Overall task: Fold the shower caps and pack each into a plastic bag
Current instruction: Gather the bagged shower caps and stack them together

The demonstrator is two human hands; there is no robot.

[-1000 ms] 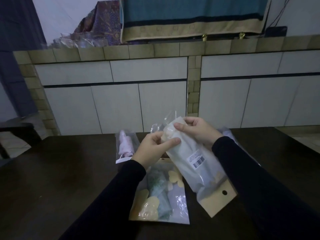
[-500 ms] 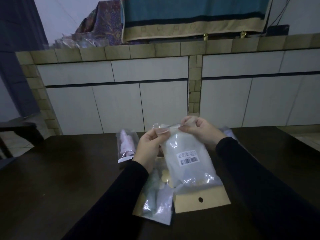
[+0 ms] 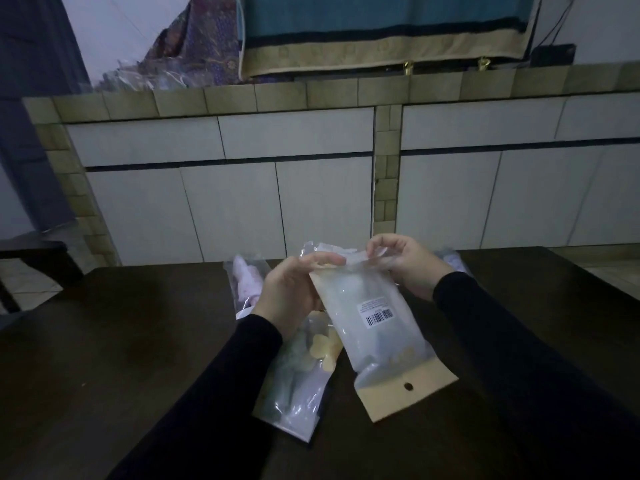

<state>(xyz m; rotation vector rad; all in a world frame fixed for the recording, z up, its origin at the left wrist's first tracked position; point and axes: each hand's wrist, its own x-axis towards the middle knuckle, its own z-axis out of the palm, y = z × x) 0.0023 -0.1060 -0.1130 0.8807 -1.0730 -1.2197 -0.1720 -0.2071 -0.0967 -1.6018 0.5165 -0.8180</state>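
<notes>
both hands, left hand (image 3: 294, 289) and right hand (image 3: 405, 261), pinch the plastic bag (image 3: 374, 323) mouth; press its flap evenly above the barcode label (image 3: 379, 314).

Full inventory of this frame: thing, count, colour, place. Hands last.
held bag: 1, clear with tan header card and barcode label, pale contents, above the table centre
green-cap bag: 1, clear with yellow print, lying on the table under the left forearm
pink-cap bag: 1, clear, on the table beyond the left hand
pale bag: 1, partly hidden behind the right hand
table: 1, dark brown
tiled counter: 1, tan and white, behind the table
draped cloths: teal and patterned, on the counter
left hand: pinches the held bag's top edge
right hand: pinches the same edge
</notes>
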